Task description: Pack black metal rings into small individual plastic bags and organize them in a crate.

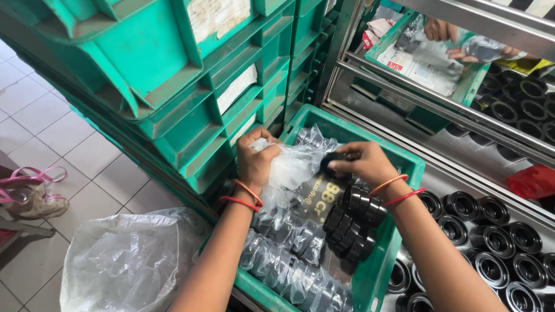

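Observation:
My left hand [254,162] grips the bunched top of a clear plastic bag [292,167] over a green crate [393,159]. My right hand [361,163] pinches a black ring-shaped part [330,160] at the bag's mouth. A row of black rings [350,222] lies loose in the crate just below my right wrist. Under them lie several plastic-wrapped rolls of the same black rings [283,266]. Both wrists wear red and orange bands.
Stacked green crates [191,86] tower at the left. A crumpled clear plastic sheet [124,263] lies on the tiled floor. Many black rings [497,254] stand on the metal table at the right. Another person's hands [445,34] work beyond a metal rail.

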